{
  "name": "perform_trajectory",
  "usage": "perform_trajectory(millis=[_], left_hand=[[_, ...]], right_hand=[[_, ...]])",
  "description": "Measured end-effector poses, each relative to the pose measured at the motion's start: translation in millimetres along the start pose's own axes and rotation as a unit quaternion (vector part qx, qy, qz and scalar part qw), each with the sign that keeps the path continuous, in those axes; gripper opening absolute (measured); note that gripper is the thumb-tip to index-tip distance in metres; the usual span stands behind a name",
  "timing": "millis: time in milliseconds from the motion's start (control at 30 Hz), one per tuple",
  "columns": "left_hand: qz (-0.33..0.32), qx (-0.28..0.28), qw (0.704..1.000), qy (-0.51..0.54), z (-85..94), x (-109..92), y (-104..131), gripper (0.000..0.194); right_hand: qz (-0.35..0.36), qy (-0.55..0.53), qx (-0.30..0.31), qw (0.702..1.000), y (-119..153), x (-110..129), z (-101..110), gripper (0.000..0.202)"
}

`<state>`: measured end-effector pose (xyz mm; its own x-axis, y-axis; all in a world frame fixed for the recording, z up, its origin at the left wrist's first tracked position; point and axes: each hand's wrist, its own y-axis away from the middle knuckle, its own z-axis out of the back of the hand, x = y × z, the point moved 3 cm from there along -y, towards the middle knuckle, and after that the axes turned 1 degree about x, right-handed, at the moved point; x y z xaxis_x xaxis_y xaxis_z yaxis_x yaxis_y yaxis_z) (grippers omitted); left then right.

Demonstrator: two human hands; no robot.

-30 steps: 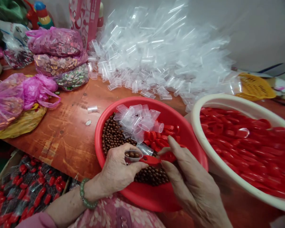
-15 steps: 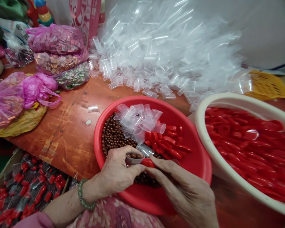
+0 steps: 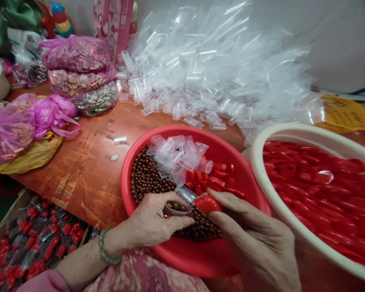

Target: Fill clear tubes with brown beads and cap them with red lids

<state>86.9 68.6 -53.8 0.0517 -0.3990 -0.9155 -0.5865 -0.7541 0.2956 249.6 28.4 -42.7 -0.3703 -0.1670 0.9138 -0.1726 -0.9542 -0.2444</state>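
Observation:
My left hand [image 3: 153, 221] grips a clear plastic container [image 3: 177, 207] with brown balls showing at its open mouth. A red plastic cap [image 3: 207, 204] is pinched between the thumb and fingers of my right hand [image 3: 255, 235], just right of the container and apart from it. Both hands are over a red basin [image 3: 197, 259]. In it lie loose brown balls [image 3: 146, 176], a heap of clear containers [image 3: 182, 156] and several red caps [image 3: 219, 178].
A cream tub [image 3: 257, 154] full of red caps stands at the right. Clear containers [image 3: 194, 73] are piled behind the basin. Pink bags [image 3: 76, 52] sit at the left, and a box of filled, red-capped containers [image 3: 39, 239] is lower left. A yellow basket [image 3: 346, 113] lies at the back right.
My right hand has moved right, drawing the red cap away from the container's mouth. My left hand has shifted slightly right and down, still holding the container.

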Motion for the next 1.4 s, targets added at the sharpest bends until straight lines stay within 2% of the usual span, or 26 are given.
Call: perform_trajectory(millis=[67,267,467,700,867,967,1067,1133,1233,1400], left_hand=[[-0.004,0.033,0.999,0.036,-1.9,1,1,0.007],[-0.036,0.097,0.99,0.093,-4.0,7,1,0.012],[-0.024,0.09,0.994,0.056,-1.1,9,0,0.012],[-0.011,0.106,0.99,0.092,-2.1,9,-2,0.019],[0.017,0.107,0.99,0.09,-3.4,15,-4,0.014],[0.022,0.108,0.989,0.101,-3.9,16,-5,0.013],[0.024,0.11,0.986,0.126,-3.2,14,-6,0.008],[0.037,0.11,0.984,0.138,-2.2,13,-6,0.007],[0.061,0.104,0.983,0.142,-0.7,13,-7,0.024],[0.092,0.087,0.971,0.205,-1.4,10,-8,0.045]], right_hand=[[0.018,-0.015,0.005,1.0,-4,8,-7,0.031],[0.097,-0.03,0.112,0.989,-14,28,-29,0.043],[0.086,0.023,0.122,0.989,-14,25,-23,0.036],[0.113,0.089,0.124,0.982,-13,26,-23,0.028],[0.122,0.096,0.164,0.974,-13,24,-22,0.026],[0.134,0.121,0.163,0.97,-13,22,-21,0.025],[0.187,0.174,0.163,0.953,-11,23,-22,0.028],[0.224,0.226,0.179,0.931,-10,23,-25,0.046],[0.26,0.295,0.195,0.899,-10,23,-31,0.071],[0.32,0.357,0.164,0.862,-11,24,-42,0.063]])
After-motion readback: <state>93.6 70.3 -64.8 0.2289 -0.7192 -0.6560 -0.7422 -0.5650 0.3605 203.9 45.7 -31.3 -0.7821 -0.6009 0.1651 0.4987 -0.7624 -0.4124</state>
